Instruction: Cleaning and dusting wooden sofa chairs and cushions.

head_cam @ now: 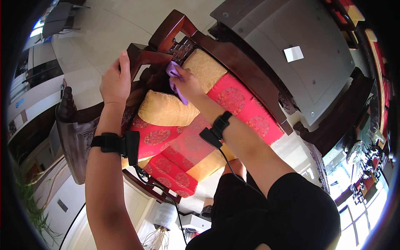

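A dark carved wooden armchair or sofa frame (231, 57) lies before me, fitted with a red and gold patterned seat cushion (230, 99). My left hand (116, 79) rests on the dark wooden armrest (134, 56), its fingers curled over the wood and partly hidden. In my right hand (187, 83) is a purple cloth (173, 73), pressed near the inner side of the armrest; part of the cloth hangs over a gold pillow (165, 107). This pillow leans against a red patterned back cushion (156, 137). Black straps with cabled devices circle both forearms.
A grey-topped table (281, 31) with a white card (293, 54) on it stands at upper right, close to the seat. Farther right is another dark wooden piece (337, 109). A carved wooden post (67, 103) rises at left. A plant (36, 212) is at lower left.
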`<state>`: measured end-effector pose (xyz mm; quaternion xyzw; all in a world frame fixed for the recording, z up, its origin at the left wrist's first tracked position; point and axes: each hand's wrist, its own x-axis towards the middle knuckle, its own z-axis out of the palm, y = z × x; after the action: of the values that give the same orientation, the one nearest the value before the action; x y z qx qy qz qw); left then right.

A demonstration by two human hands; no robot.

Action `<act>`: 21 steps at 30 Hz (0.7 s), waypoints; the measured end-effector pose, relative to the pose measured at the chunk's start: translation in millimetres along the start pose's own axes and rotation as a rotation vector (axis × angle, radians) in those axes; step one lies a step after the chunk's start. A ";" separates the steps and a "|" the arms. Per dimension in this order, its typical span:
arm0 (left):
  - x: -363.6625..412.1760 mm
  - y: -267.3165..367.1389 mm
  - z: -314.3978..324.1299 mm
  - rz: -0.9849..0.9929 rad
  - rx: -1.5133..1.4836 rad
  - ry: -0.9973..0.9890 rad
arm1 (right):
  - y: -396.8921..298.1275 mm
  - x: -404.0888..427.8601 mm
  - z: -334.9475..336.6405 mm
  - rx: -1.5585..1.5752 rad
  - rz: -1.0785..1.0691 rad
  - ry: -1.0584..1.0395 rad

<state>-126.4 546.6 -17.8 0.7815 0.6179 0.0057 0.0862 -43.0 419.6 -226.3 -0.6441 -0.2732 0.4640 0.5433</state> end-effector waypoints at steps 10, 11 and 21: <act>-1.2 -2.0 -1.4 -0.011 -0.012 -0.020 | 22.3 21.9 21.5 0.164 -0.022 0.203; -0.4 0.3 -1.0 -0.007 -0.014 -0.010 | 23.8 28.6 15.5 0.160 -0.025 0.204; -6.3 -6.7 -3.5 -0.007 -0.006 0.013 | -49.9 21.8 -24.4 0.538 0.255 0.167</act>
<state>-134.7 542.5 -14.7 0.7789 0.6214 0.0123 0.0844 -4.4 440.4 -185.8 -0.5420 -0.0120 0.5296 0.6524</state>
